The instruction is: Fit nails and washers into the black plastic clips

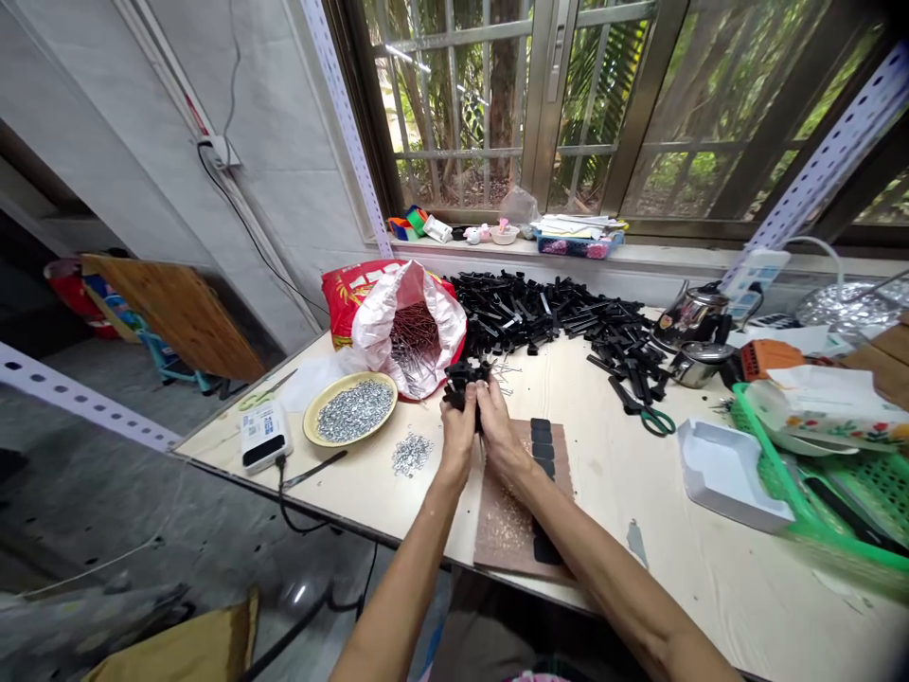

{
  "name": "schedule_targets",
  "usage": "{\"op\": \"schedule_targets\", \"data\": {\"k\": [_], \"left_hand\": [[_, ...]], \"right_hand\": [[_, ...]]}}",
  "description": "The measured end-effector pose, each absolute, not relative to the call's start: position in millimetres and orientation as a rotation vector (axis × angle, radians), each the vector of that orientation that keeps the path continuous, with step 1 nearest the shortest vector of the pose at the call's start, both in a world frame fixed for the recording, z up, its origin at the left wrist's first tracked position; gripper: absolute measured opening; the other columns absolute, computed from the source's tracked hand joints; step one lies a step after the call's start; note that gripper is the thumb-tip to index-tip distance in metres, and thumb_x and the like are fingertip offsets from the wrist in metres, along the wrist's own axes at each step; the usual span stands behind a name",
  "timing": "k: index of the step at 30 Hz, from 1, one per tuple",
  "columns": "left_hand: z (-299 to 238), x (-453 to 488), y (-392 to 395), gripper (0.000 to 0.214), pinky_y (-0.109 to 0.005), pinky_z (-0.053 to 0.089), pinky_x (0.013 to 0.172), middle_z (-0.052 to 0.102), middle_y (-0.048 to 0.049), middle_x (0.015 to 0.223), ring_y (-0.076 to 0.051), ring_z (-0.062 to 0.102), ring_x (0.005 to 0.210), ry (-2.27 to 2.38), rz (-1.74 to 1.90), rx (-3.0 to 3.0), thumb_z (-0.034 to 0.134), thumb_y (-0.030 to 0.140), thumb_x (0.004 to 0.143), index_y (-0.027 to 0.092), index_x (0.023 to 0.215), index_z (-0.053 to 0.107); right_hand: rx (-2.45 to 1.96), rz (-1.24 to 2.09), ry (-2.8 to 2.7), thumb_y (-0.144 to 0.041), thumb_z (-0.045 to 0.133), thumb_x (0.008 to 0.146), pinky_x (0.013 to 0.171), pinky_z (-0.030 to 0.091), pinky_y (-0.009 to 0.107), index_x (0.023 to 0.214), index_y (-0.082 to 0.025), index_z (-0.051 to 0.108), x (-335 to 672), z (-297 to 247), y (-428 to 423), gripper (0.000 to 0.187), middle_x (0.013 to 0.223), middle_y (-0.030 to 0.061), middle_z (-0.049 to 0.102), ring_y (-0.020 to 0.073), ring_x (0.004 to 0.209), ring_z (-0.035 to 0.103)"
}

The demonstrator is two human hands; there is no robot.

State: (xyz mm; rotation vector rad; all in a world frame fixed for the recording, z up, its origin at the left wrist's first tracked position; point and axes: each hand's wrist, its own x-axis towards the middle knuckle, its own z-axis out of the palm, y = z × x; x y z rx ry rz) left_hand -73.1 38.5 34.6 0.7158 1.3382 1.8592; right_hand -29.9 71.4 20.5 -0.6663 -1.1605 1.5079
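Both hands are together near the middle of the table, closed around a cluster of black plastic pieces (461,375). My left hand (458,424) grips it from the left, thumb on top. Pressed in from the other side is my right hand (498,428); its fingertips are partly hidden. Beneath my right wrist lies a brown board (501,530) with a row of black pads (542,438) and scattered light crumbs. Long thin nails (416,333) fill an open red-and-white bag (444,308) just beyond. A small pile of shiny metal bits (412,455) is left of my hands.
A yellow bowl (311,428) of metal bits and a white device (264,436) stand left. Black strips (525,308) are heaped under the window. On the right are scissors (657,421), a white tray (731,483), a green basket (763,455) and a metal kettle (696,317).
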Motion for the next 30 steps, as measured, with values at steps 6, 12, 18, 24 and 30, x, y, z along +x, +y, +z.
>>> {"op": "schedule_targets", "data": {"k": [6, 12, 18, 24, 30], "left_hand": [[51, -94, 32, 0.05, -0.029, 0.049, 0.074, 0.07, -0.0099, 0.08, -0.023, 0.064, 0.086, 1.39, 1.546, 0.816, 0.071, 0.053, 0.066, 0.011, 0.093, 0.068], [55, -87, 27, 0.049, -0.028, 0.047, 0.075, 0.07, -0.0093, 0.084, -0.02, 0.063, 0.082, 1.299, 1.569, 0.92, 0.068, 0.052, 0.07, 0.011, 0.096, 0.068], [62, -79, 29, 0.043, -0.025, 0.047, 0.058, 0.066, -0.0054, 0.07, -0.017, 0.06, 0.064, 1.501, 1.501, 1.052, 0.072, 0.051, 0.065, 0.011, 0.081, 0.067], [70, -86, 18, 0.041, -0.022, 0.042, 0.049, 0.063, -0.0031, 0.064, -0.015, 0.057, 0.058, 1.867, 1.782, 1.038, 0.066, 0.054, 0.07, 0.013, 0.076, 0.065], [65, -89, 5, 0.042, -0.021, 0.032, 0.039, 0.046, 0.0037, 0.043, -0.008, 0.041, 0.037, 1.823, 1.983, 0.845, 0.061, 0.055, 0.073, 0.016, 0.057, 0.054]], "right_hand": [[-0.645, 1.576, -1.354, -0.032, 0.059, 0.075, 0.085, 0.049, 0.03, 0.112, -0.019, 0.052, -7, 22, 65, 0.04, 0.104, 0.0043, 0.065, 0.0181, 0.095, 0.06], [-0.672, 1.52, -1.245, -0.035, 0.058, 0.077, 0.08, 0.05, 0.029, 0.107, -0.019, 0.055, -2, 27, 54, 0.034, 0.096, 0.0031, 0.065, 0.0178, 0.091, 0.06], [-0.812, 1.377, -1.322, -0.036, 0.064, 0.071, 0.065, 0.049, 0.028, 0.084, -0.014, 0.061, 9, 32, 56, 0.025, 0.076, 0.0026, 0.064, 0.0165, 0.07, 0.059], [-0.9, 1.138, -1.355, -0.038, 0.058, 0.077, 0.063, 0.048, 0.027, 0.096, -0.014, 0.06, 39, 48, 61, 0.031, 0.085, 0.0043, 0.066, 0.0157, 0.071, 0.06], [-1.413, 0.567, -1.865, -0.031, 0.052, 0.083, 0.063, 0.045, 0.03, 0.121, -0.015, 0.047, 113, 46, 96, 0.042, 0.093, 0.0081, 0.065, 0.0215, 0.077, 0.061]]}}
